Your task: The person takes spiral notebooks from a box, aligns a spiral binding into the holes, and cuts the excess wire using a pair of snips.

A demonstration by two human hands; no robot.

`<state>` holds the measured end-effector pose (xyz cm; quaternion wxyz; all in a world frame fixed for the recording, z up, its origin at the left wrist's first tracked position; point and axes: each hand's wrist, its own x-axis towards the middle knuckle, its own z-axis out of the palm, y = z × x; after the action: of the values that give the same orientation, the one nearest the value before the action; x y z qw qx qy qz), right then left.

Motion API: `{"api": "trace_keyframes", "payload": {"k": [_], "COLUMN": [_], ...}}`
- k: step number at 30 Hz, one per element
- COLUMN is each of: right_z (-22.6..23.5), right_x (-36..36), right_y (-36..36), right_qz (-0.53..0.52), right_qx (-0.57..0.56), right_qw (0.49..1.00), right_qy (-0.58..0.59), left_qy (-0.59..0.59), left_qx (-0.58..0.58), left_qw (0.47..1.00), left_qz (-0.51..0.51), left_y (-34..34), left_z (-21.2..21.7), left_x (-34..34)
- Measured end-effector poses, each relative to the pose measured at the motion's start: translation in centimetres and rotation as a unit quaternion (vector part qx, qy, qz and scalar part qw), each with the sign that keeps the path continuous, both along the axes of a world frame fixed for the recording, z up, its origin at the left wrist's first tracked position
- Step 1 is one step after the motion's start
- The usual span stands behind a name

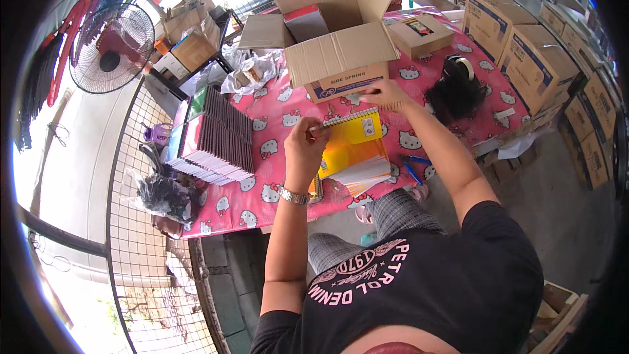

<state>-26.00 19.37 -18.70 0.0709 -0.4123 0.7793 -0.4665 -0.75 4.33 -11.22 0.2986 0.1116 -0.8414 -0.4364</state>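
A yellow spiral notebook [354, 131] lies open near the table's front edge, its wire binding along the far side and loose white pages fanned toward me. My left hand [306, 147], with a metal watch on its wrist, pinches the left end of that binding. Past the binding's right end, my right hand [386, 95] is raised with its fingers apart. A short dark coil [392, 106] shows against its wrist; whether it is worn or lies behind I cannot tell. Blue-handled pliers [411, 169] rest right of the notebook. Part of another spiral notebook [316, 190] peeks out below my left wrist.
Stacked spiral notebooks [213, 134] stand at the left. An open carton [347, 82] sits beyond my hands, with a flat brown box [419, 36] to its right. A tape dispenser [458, 69] stands by a black tangled bundle [455, 99]. Closed cartons [534, 59] line the right; a fan [111, 49] is far left.
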Motion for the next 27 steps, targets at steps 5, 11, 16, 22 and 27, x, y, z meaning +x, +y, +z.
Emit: {"api": "trace_keyframes", "payload": {"k": [5, 11, 16, 22, 27], "right_z": [-13.6, -15.9, -15.0, -1.2, 5.5], "right_x": [0.2, 13.5, 12.1, 13.7, 18.1], "right_y": [6.3, 12.8, 14.6, 10.6, 7.5], "right_qz": [-0.085, -0.216, -0.207, -0.191, -0.053], "right_qx": [0.191, 0.244, 0.13, -0.157, -0.212], "right_qw": [0.969, 0.899, 0.961, 0.959, 0.963], "right_qy": [0.134, 0.293, 0.132, 0.139, 0.156], "left_qy": [-0.011, 0.087, 0.019, 0.056, 0.0], "left_qx": [0.033, -0.088, -0.038, -0.051, 0.045], "left_qw": [0.999, 0.992, 0.999, 0.997, 0.999], "left_qz": [-0.02, 0.038, 0.0, 0.023, 0.026], "left_y": [0.5, 0.4, 0.8, 1.0, 1.1], "left_z": [0.3, -2.4, -1.3, -1.4, -1.2], "left_x": [0.2, -0.5, -0.6, -0.2, 0.1]}}
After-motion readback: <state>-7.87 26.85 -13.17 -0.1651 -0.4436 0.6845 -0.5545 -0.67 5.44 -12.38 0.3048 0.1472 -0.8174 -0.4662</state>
